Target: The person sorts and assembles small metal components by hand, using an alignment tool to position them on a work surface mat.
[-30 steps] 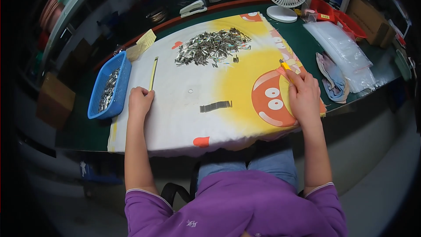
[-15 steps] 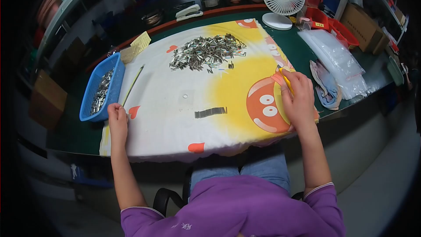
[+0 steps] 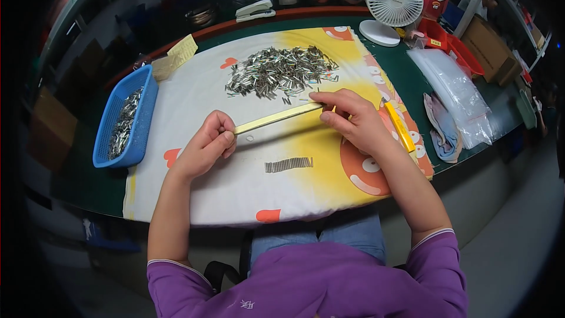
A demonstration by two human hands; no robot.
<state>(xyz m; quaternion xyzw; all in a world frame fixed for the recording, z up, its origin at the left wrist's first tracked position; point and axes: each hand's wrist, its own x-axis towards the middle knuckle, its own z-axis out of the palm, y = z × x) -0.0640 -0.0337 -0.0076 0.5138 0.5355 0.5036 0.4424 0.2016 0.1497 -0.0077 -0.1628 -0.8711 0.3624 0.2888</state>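
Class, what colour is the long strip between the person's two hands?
The strip is pale yellow, seen best in the head view.

The pale yellow strip (image 3: pixel 276 118) has been brought by the left hand (image 3: pixel 207 144) toward the middle, and its other end is now met by the right hand (image 3: pixel 356 119). The yellow cutter (image 3: pixel 400 128) has been released onto the cloth (image 3: pixel 223 194).

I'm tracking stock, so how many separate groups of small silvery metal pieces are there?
3: a loose heap on the white-and-yellow cloth, a neat row nearer the person, and one batch inside the blue plastic basket, left. More may be hidden.
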